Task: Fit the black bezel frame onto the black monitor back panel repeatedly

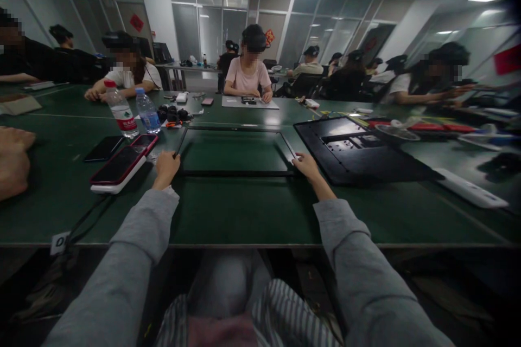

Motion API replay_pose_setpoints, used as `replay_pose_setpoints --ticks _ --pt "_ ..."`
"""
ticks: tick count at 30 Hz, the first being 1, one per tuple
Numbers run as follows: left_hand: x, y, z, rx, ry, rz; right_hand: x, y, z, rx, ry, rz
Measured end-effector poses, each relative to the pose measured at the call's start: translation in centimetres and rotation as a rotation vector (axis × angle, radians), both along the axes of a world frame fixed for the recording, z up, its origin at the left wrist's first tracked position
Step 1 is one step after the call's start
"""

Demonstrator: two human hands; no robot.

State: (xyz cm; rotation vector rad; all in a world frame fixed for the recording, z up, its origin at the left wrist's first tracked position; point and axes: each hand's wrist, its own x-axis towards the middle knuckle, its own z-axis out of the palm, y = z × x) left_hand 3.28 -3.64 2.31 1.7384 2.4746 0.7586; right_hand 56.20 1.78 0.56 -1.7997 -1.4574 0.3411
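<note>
A thin black rectangular frame (236,173), like a screen bezel, lies level over the green tabletop, which shows through its open middle. My left hand (166,168) is closed on the frame's left side, and my right hand (306,166) grips the right side. Whether the frame touches the table or is held just above it I cannot tell. To the right of my right hand lies a large black panel (366,165), like a monitor back cover, with a recessed middle. Near my left hand is a red-edged phone (118,165) resting on a white block.
Two bottles, a red-capped bottle (122,111) and a blue-capped bottle (147,111), stand behind a dark phone (103,148). A white power strip (472,188) lies at right. Another person's hand (14,162) rests at the left edge. Across the table (244,217) sits a person in pink (249,73).
</note>
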Motion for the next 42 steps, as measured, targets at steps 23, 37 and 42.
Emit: replay_pose_setpoints --ticks 23,37,42 --pt "-0.5 1.2 -1.0 0.068 -0.045 -0.127 -0.4 -0.7 -0.5 -0.156 -0.401 -0.073" --pt "2.0 -0.7 0.8 0.002 -0.205 -0.694 -0.3 -0.9 -0.1 -0.116 -0.275 -0.165" --pt "2.0 -0.3 0.6 0.011 -0.252 -0.594 -0.4 -0.8 0.4 -0.151 -0.188 -0.15"
